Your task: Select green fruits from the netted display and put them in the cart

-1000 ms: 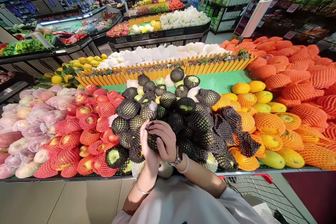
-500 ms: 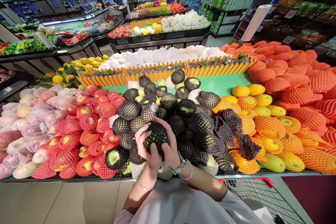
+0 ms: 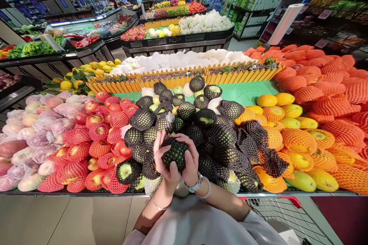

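Observation:
Between both palms I hold a dark green round fruit in a black foam net [image 3: 174, 154], its exact kind unclear. My left hand [image 3: 165, 162] wraps its left side, thumb across the front. On the other side my right hand [image 3: 190, 160] curls its fingers over the top, with the thumb pressed near the lower right. The fruit is held above a heap of black-netted green fruits [image 3: 221, 134]. Empty black foam nets [image 3: 253, 138] lie on the heap's right side.
Red-netted apples [image 3: 99, 132] and plastic-wrapped fruit [image 3: 43, 138] lie to the left. Yellow fruits in orange nets [image 3: 299, 139] are on the right. A low yellow picket fence [image 3: 172, 81] runs behind. A shopping cart [image 3: 287, 214] stands at the lower right.
Both hands, still around the netted fruit, have shifted slightly right in view. The fruit is turned a little and my fingers sit differently on it. The whole view has shifted slightly.

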The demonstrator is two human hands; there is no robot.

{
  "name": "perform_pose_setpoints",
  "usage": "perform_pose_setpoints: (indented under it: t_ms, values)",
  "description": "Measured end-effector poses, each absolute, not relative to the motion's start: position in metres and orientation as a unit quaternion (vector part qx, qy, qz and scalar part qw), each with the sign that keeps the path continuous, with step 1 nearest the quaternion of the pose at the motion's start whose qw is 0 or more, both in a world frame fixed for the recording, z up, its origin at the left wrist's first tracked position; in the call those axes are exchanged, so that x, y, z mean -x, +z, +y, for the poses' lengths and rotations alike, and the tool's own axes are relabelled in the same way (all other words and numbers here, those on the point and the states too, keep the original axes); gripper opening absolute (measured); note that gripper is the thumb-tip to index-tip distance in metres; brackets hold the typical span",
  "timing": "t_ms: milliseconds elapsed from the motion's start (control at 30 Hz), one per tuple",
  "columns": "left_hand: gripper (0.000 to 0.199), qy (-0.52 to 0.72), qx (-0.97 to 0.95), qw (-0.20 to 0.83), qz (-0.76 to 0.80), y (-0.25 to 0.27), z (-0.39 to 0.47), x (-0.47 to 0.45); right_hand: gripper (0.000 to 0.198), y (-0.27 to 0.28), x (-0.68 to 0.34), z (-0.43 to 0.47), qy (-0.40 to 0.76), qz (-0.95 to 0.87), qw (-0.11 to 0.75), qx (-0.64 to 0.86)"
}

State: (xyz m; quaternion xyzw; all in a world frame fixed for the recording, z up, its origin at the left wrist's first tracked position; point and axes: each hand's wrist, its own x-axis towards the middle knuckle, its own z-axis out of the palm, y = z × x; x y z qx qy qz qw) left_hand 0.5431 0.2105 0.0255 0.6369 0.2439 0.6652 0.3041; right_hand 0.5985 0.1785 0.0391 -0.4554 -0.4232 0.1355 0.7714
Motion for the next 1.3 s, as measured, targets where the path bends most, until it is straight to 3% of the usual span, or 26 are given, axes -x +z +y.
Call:
perform_pose_setpoints:
  t_ms: [200,400,700,933,1033,1133,1300]
  values:
    - [0.027,0.678,-0.643,0.287,0.209,0.021,0.217,-0.544,0.032,0.035,-0.600,0.178,0.141,-0.414,0.769,0.466]
    - [0.069,0.599,-0.709,0.322,0.187,0.026,0.221,-0.539,0.031,0.039,-0.606,0.178,0.128,-0.390,0.776,0.480]
    - [0.046,0.566,-0.735,0.312,0.207,0.033,0.219,-0.540,0.027,0.038,-0.610,0.179,0.151,-0.378,0.787,0.463]
    - [0.062,0.586,-0.714,0.321,0.207,0.021,0.221,-0.537,0.029,0.039,-0.609,0.175,0.175,-0.383,0.773,0.475]
    - [0.054,0.614,-0.631,0.395,0.265,0.022,0.219,-0.538,0.048,0.043,-0.607,0.172,0.251,-0.423,0.727,0.479]
    - [0.045,0.644,-0.461,0.530,0.303,0.031,0.220,-0.542,0.071,0.049,-0.610,0.171,0.309,-0.480,0.686,0.451]
    - [0.056,0.592,-0.241,0.699,0.320,0.041,0.226,-0.538,0.078,0.065,-0.634,0.168,0.256,-0.585,0.599,0.483]
